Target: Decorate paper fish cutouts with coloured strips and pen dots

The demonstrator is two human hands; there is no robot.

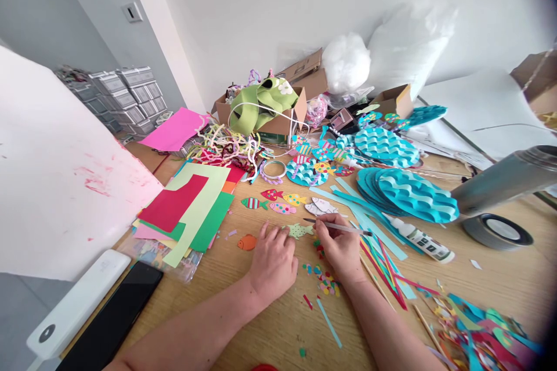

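My right hand (340,250) pinches a slim pen (346,226), its dark tip pointing left over a light green paper fish (299,231) with small marks on it. Over the left end of that fish, my left hand (274,261) lies palm down on the table with its fingers apart and holds nothing. An orange paper fish (246,242) is just left of it. Beyond the hands lie a striped green fish (254,203), a pink spotted fish (282,208), a yellow fish (295,199), a red fish (272,194) and white fish cutouts (321,207). Coloured paper dots (327,284) are scattered between my forearms.
Coloured paper sheets (209,223) are stacked at left, near a black phone (113,316). Right of my hands are blue wavy discs (415,194), a glue bottle (424,242), paper strips (387,269), a metal flask (505,177) and paper scraps (483,330). Cardboard boxes stand behind.
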